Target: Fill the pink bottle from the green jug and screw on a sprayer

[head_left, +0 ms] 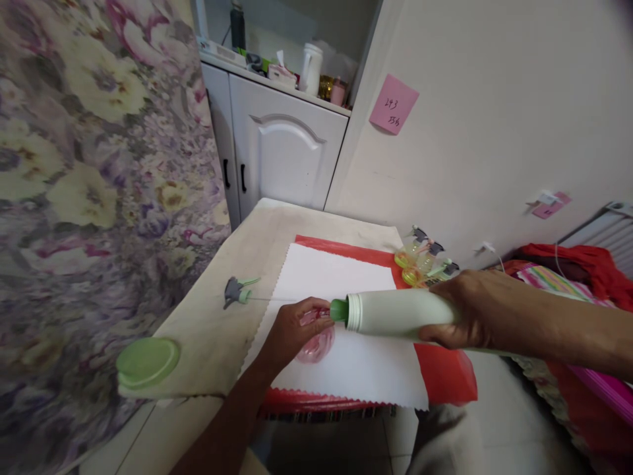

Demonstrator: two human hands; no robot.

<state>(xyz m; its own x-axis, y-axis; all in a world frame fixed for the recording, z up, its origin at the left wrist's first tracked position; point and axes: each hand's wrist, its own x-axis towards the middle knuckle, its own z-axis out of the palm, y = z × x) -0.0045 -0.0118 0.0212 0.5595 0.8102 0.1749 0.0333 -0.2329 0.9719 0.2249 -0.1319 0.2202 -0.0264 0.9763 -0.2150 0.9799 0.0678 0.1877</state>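
Here, my right hand [467, 307] wraps around the white bottle [395, 313], tipped sideways, its green spout [339, 310] at the pink bottle [314, 340]. My left hand [294, 330] grips that pink bottle on the white cloth [336, 277]. At ten o'clock lies a sprayer head [237, 290]; at eight, a green lid [147, 361].

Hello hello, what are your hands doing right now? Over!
Right hand grips white bottle, tipped sideways. Left hand holds small pink bottle at its green spout. Spray head lies loose beside white cloth.
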